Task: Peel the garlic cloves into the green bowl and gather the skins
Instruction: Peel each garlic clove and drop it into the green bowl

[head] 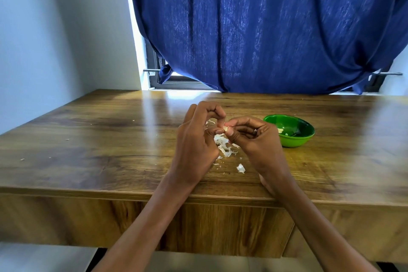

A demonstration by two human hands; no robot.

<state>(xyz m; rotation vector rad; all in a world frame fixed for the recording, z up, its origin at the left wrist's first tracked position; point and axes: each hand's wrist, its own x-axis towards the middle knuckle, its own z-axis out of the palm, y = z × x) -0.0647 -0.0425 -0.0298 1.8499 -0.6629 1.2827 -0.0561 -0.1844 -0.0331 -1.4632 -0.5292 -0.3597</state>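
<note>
papery skin lifts best if we keep the garlic clove pinched between left hand and right hand, peeling over the skins.

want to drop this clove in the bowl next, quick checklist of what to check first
1. Clove held: the garlic clove is pinched between the fingertips of the left hand and the right hand. Ok.
2. Clove fully peeled: too small and too covered by fingers to say. Cannot tell.
3. Bowl within reach: the green bowl stands upright just beyond the right hand. Ok.
4. Room in the bowl: only a few pale pieces lie inside. Ok.
5. Skins gathered: the skin pile lies under the hands, but a loose skin piece and small flakes lie apart on the table. Not ok.
</note>
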